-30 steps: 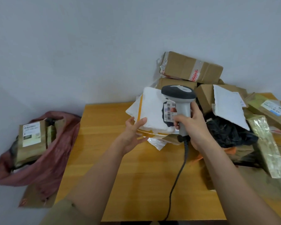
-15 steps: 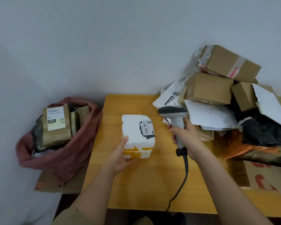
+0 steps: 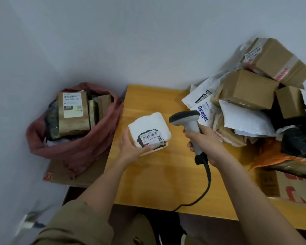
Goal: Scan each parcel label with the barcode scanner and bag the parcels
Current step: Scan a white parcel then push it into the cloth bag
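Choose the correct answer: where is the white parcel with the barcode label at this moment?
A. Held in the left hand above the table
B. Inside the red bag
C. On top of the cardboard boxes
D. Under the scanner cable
A: the left hand holds the white parcel over the table, beside the scanner.

The left hand (image 3: 131, 147) holds a white foam parcel (image 3: 148, 128) over the wooden table (image 3: 157, 183), its barcode label (image 3: 151, 137) facing up. The right hand (image 3: 204, 140) grips a grey barcode scanner (image 3: 187, 121) just beside it. A red bag (image 3: 78, 151) holds parcels at left.
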`<move>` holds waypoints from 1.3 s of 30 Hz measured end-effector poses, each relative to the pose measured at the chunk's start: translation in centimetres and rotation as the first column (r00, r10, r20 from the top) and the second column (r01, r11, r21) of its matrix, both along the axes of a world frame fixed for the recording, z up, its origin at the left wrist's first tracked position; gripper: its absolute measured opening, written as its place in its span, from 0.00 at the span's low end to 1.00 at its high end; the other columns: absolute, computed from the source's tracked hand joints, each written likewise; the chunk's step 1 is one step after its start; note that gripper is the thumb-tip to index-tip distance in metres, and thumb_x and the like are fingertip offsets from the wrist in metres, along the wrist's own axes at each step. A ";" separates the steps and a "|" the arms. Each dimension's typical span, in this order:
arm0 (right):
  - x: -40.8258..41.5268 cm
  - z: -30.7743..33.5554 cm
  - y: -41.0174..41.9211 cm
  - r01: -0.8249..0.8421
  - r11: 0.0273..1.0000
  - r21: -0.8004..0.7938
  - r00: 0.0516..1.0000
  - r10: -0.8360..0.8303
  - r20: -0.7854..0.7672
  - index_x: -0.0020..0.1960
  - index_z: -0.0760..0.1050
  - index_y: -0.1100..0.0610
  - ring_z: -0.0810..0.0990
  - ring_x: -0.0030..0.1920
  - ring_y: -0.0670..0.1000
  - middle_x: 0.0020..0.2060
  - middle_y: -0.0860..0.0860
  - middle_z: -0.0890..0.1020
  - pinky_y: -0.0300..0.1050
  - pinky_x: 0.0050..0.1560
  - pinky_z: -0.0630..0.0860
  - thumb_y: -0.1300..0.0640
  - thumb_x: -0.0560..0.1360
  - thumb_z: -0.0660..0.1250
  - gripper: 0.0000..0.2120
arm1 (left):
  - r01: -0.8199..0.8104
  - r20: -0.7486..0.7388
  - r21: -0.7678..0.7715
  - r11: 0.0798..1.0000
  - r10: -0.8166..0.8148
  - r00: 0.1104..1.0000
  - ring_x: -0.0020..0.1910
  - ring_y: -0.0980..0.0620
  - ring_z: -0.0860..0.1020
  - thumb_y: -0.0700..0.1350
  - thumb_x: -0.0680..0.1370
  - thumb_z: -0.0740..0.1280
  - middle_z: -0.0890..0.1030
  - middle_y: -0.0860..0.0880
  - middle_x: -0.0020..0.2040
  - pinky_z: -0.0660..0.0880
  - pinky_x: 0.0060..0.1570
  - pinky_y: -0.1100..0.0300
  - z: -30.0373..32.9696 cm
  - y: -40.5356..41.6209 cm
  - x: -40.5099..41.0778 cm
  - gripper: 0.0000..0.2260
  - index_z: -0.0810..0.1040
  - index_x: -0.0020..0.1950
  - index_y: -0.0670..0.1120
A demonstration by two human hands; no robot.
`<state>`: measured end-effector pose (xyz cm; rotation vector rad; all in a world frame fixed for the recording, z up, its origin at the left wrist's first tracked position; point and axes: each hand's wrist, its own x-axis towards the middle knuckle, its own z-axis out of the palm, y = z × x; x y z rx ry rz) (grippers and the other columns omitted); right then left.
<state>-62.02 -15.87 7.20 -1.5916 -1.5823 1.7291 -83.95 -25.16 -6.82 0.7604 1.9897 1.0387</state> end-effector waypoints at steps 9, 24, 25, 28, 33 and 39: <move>-0.1 5.5 0.0 -0.162 0.983 -0.082 0.987 0.162 -0.005 0.57 0.78 0.61 0.75 0.31 0.52 0.32 0.57 0.78 0.46 0.36 0.73 0.45 0.82 0.60 0.20 | 0.208 -0.382 -0.189 0.960 -0.267 0.885 0.78 0.48 0.39 0.61 0.54 0.82 0.36 0.49 0.79 0.45 0.76 0.47 -0.4 0.6 -1.2 0.70 0.34 0.78 0.52; 3.6 9.4 -0.8 -0.133 0.991 0.018 0.991 0.133 -0.027 0.55 0.79 0.64 0.75 0.31 0.52 0.43 0.60 0.80 0.49 0.36 0.73 0.50 0.82 0.61 0.18 | 0.253 -0.302 -0.258 0.932 -0.326 0.896 0.74 0.46 0.52 0.55 0.54 0.84 0.52 0.47 0.72 0.57 0.74 0.50 -0.3 3.6 -1.4 0.61 0.50 0.77 0.46; 3.7 9.6 -0.8 -0.136 0.990 0.030 0.990 0.137 -0.027 0.55 0.79 0.64 0.75 0.31 0.52 0.43 0.59 0.81 0.48 0.35 0.73 0.50 0.82 0.61 0.17 | 0.240 -0.282 -0.249 0.938 -0.307 0.909 0.74 0.47 0.53 0.55 0.54 0.84 0.54 0.47 0.72 0.58 0.73 0.50 -0.3 3.7 -1.2 0.60 0.51 0.77 0.47; 4.4 10.3 -0.7 -0.151 0.987 0.062 0.988 0.152 -0.014 0.54 0.79 0.64 0.74 0.32 0.52 0.37 0.55 0.80 0.48 0.35 0.73 0.50 0.82 0.61 0.17 | 0.193 -0.210 -0.202 0.960 -0.235 0.949 0.72 0.48 0.56 0.53 0.56 0.84 0.57 0.47 0.71 0.60 0.72 0.50 -0.3 4.0 -0.9 0.58 0.52 0.76 0.46; 5.1 11.3 -0.5 -0.167 0.979 0.113 0.986 0.167 0.013 0.52 0.79 0.64 0.74 0.33 0.56 0.32 0.58 0.76 0.50 0.38 0.73 0.47 0.82 0.60 0.20 | 0.131 -0.203 -0.121 0.984 -0.153 0.967 0.70 0.51 0.58 0.49 0.58 0.84 0.56 0.47 0.70 0.62 0.69 0.57 -0.1 4.5 -0.5 0.55 0.52 0.75 0.45; 5.8 11.9 0.2 -0.151 0.981 0.124 0.988 0.155 -0.027 0.51 0.79 0.65 0.74 0.29 0.53 0.29 0.56 0.76 0.46 0.34 0.73 0.48 0.82 0.60 0.19 | 0.121 -0.324 -0.052 0.991 -0.132 0.937 0.68 0.51 0.59 0.48 0.57 0.84 0.57 0.45 0.68 0.61 0.64 0.64 0.4 5.0 0.0 0.54 0.53 0.73 0.43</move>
